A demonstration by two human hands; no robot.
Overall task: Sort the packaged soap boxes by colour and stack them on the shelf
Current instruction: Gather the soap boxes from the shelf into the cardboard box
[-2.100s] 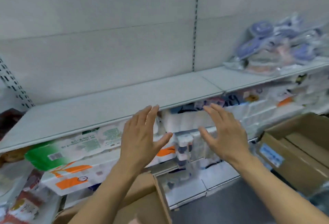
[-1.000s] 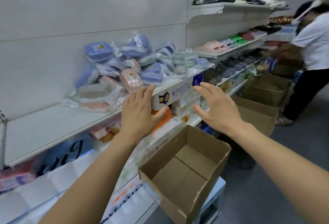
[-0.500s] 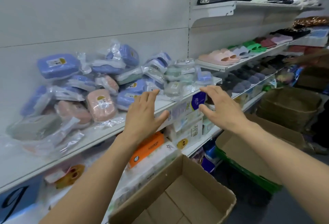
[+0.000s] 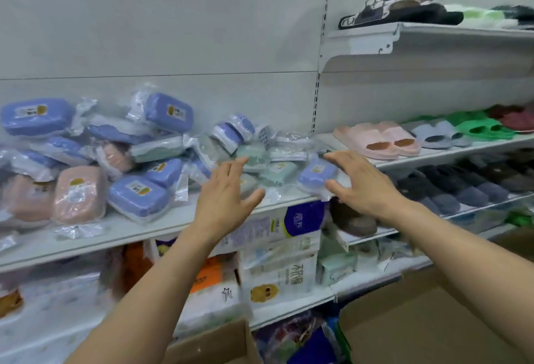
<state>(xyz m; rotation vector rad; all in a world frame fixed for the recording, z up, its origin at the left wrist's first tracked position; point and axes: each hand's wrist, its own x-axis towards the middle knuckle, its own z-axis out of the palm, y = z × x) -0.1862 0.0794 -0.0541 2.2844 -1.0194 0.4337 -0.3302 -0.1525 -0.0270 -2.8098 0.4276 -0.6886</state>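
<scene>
I have both hands raised in front of the shelf, palms forward, fingers straight and spread, gripping nothing. My left hand hovers before the shelf edge; my right hand is off to its right, just beside a blue soap box at the right end of the pile. Whether the fingertips touch its wrapper I cannot tell.

The soap boxes lie jumbled on this shelf in clear plastic bags: blue ones mostly, pink ones at the left, pale green ones between my hands. Colours are mixed, nothing stacked.

To the right, the next bay holds slippers in rows. Below the soap shelf sit tissue packs. Nearest me, low down, are an open cardboard box and a second one at the right; their insides are out of view.
</scene>
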